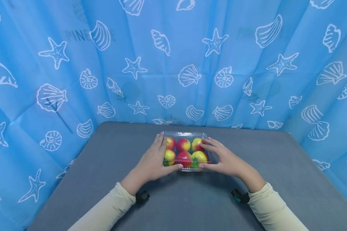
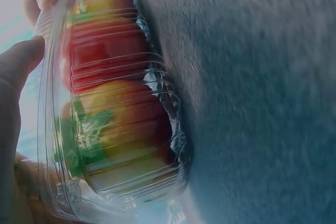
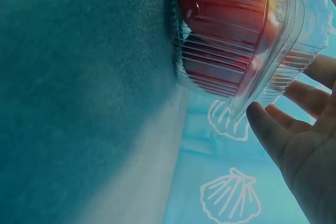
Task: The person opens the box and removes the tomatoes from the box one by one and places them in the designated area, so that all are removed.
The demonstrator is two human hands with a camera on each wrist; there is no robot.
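Observation:
A clear plastic clamshell box (image 1: 188, 133) sits on the grey table, its lid over several round red-and-yellow fruits (image 1: 183, 145). Green leaf-like bits (image 2: 89, 140) show through the plastic near the front. At the box's left side lies my left hand (image 1: 154, 158), fingers straight along the edge and thumb stretched toward the front rim. My right hand (image 1: 225, 160) spreads over the right side, fingertips on the lid and thumb by the front corner. In the right wrist view its lightly bent fingers (image 3: 268, 129) are at the rim, the palm apart from the box.
The grey table (image 1: 191, 205) reaches back to a blue curtain (image 1: 173, 86) with white shells and starfish. A black wrist device (image 1: 142, 196) is by the left cuff, another black device (image 1: 240, 196) by the right cuff.

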